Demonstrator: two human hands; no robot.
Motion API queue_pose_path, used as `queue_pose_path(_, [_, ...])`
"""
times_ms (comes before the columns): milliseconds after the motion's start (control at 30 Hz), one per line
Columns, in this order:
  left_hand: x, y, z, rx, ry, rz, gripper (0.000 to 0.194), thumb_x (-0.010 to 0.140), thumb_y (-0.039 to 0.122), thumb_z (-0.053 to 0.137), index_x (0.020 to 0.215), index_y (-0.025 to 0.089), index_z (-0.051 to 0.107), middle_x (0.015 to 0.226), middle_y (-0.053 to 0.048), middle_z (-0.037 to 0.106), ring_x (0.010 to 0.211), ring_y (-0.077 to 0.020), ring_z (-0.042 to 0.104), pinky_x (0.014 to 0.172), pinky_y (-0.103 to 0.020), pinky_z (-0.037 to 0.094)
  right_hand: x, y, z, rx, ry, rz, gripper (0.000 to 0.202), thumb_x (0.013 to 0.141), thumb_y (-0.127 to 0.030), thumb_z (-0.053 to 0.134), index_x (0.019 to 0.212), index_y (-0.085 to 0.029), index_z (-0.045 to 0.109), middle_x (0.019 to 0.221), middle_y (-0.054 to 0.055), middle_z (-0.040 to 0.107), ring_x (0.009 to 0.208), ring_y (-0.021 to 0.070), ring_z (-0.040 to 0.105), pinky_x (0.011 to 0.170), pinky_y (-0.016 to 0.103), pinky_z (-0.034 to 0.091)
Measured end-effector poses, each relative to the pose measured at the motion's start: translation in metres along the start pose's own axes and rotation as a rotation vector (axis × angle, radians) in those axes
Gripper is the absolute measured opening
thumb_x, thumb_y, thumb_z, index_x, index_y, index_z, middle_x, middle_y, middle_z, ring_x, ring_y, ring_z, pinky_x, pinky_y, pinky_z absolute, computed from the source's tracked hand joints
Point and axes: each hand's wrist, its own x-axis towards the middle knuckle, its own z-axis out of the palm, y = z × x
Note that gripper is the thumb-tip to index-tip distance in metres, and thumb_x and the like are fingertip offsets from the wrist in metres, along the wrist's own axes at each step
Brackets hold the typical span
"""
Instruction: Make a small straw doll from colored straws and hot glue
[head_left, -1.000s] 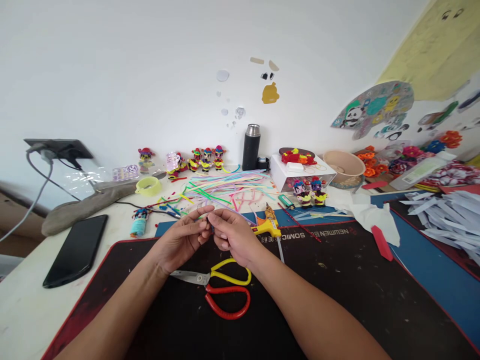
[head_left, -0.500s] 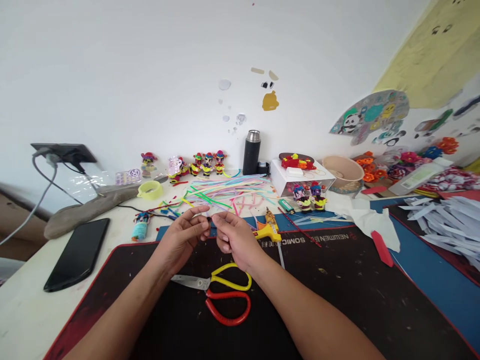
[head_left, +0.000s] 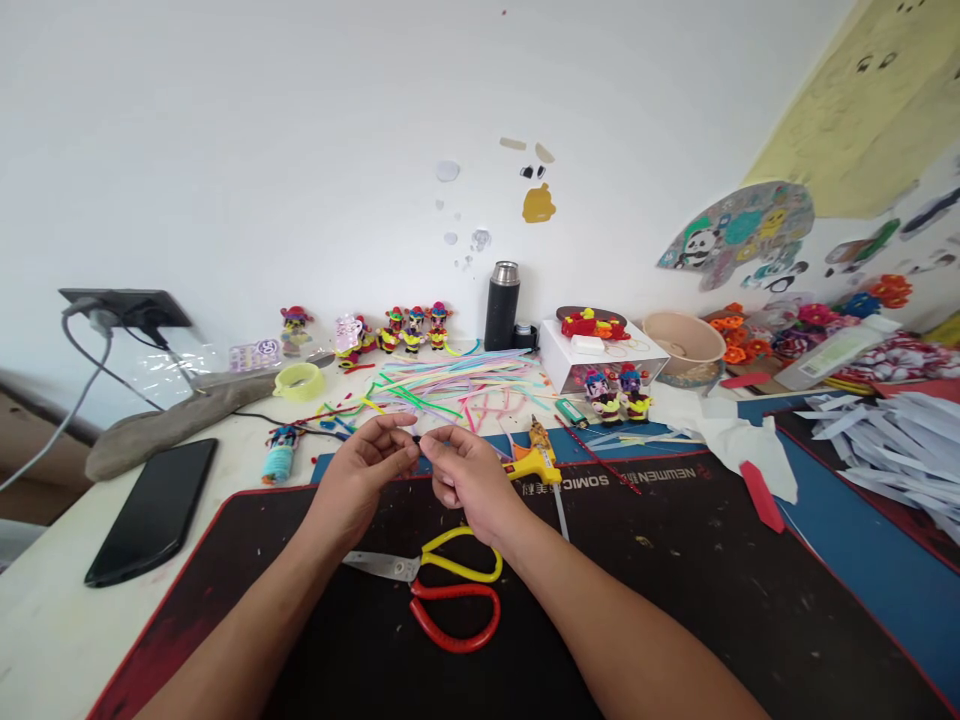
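My left hand [head_left: 373,467] and my right hand [head_left: 466,470] meet fingertip to fingertip above the far edge of the black mat [head_left: 637,600]. Pinched between both thumbs and forefingers is a small dark piece [head_left: 417,439], too small to name. Beneath my hands lie scissors [head_left: 405,568] with one yellow and one red handle, blades pointing left. A yellow glue gun [head_left: 536,460] rests just beyond my right hand. To the left stands a small figure wrapped in light blue [head_left: 278,456].
Pipe cleaners [head_left: 457,385] in many colours spread behind my hands. A black phone [head_left: 154,510] lies at left, near a power strip [head_left: 124,308]. Finished figures [head_left: 412,330] line the wall beside a black flask [head_left: 502,308]. White paper strips [head_left: 892,450] pile up at right.
Hardly anything differs. My fingers keep their pinch on the small dark piece, and the whole view has shifted very slightly.
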Motion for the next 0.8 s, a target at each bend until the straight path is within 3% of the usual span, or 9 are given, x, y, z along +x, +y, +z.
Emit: queue_pose_path(800, [0.0013,-0.005,-0.0057,0.117,-0.035,-0.01,0.042,0.07,0.038,0.094,0.104,0.021,0.076,0.081,-0.001,0.069,0.074,-0.0159,0.062,0.064,-0.025,0.05,-0.0005,-0.0011,0.0009,-0.033,0.016,0.013,0.05,0.068,-0.056,0.088,0.085,-0.02,0.059,0.047,-0.014,0.039,0.037,0.0049,0.031,0.037,0.021,0.02])
